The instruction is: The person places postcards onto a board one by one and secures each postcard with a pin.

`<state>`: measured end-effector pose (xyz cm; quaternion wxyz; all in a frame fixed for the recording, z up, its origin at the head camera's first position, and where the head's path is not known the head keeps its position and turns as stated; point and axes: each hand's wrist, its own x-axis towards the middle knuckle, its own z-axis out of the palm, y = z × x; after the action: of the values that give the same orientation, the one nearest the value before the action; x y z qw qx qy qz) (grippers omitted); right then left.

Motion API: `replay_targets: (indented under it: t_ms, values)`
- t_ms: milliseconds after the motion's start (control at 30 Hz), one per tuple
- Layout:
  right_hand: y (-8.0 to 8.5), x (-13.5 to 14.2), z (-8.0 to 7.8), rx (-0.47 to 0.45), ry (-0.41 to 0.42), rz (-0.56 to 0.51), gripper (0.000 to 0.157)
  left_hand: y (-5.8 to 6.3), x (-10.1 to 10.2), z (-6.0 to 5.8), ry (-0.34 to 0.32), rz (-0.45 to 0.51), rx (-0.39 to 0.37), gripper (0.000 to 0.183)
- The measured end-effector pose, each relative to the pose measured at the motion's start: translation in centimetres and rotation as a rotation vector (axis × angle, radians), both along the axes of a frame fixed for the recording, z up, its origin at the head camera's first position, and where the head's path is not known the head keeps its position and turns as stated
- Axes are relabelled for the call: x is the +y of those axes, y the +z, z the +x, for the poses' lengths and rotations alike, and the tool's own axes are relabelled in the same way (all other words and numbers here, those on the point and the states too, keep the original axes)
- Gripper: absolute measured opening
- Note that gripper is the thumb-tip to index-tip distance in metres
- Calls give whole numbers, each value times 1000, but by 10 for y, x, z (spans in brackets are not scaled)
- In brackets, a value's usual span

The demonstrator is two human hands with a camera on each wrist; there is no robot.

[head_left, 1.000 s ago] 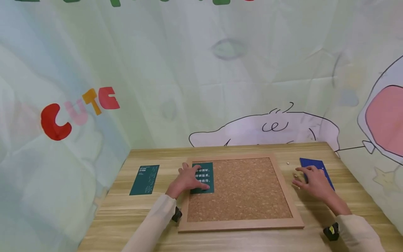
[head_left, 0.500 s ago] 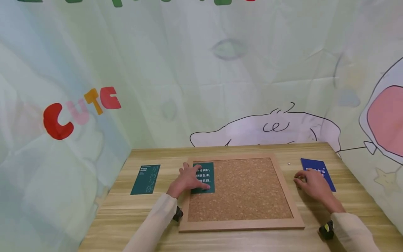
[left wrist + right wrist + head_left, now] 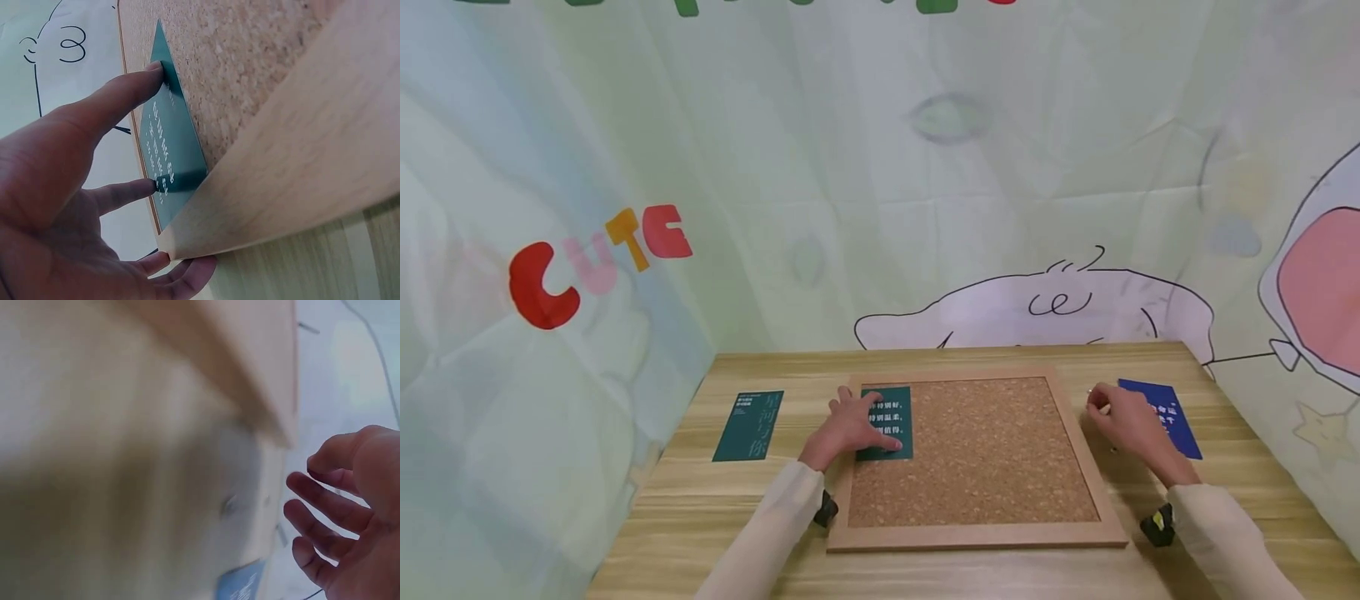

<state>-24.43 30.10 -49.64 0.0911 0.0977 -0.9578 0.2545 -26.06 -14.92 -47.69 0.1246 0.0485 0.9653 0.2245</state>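
My left hand [image 3: 850,423] is spread over a dark green card [image 3: 895,417] with white print, at the upper left of a wood-framed corkboard [image 3: 977,454]. In the left wrist view the thumb and one fingertip press the card [image 3: 172,134] onto the cork, while other fingers touch the frame. My right hand [image 3: 1123,417] is just off the board's right edge, thumb and index finger pinched together; a small pale pushpin [image 3: 1105,409] shows at the fingertips. In the right wrist view the hand [image 3: 350,512] hides whatever the pinch holds.
A blue printed card [image 3: 1176,417] lies right of my right hand. Another pushpin [image 3: 1114,450] lies on the wooden table [image 3: 700,517] near the frame. A second green card [image 3: 748,425] lies left of the board. A printed curtain [image 3: 820,167] hangs behind.
My right hand has come down to the loose pins, closed its thumb and finger on one, and moved up and left toward the board. My left hand stays on the card.
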Motion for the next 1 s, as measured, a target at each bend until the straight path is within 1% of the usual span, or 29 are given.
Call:
replay_targets:
  t_ms: [133, 233, 367, 500, 567, 700, 833, 1000]
  values:
    - [13, -19, -13, 41, 42, -58, 4, 1, 0, 1, 6, -9, -2, 96]
    - [22, -35, -26, 67, 70, -81, 4, 1, 0, 1, 7, -7, -2, 96]
    - [33, -59, -41, 66, 105, -111, 3, 1, 0, 1, 6, -4, 0, 96]
    - [39, -85, -53, 53, 142, -133, 3, 0, 0, 1, 11, -7, -4, 96]
    - [41, -99, -58, 43, 162, -140, 4, 0, 0, 1, 15, -8, -6, 96]
    - [44, -125, -66, -21, 206, -144, 12, 0, 0, 1, 22, -5, -9, 97]
    - [50, -151, -70, -92, 248, -126, 17, 1, 0, 2, 28, -3, -9, 96]
    - [51, -179, -73, -127, 307, -111, 20, 3, -1, 4, 35, 5, -14, 96]
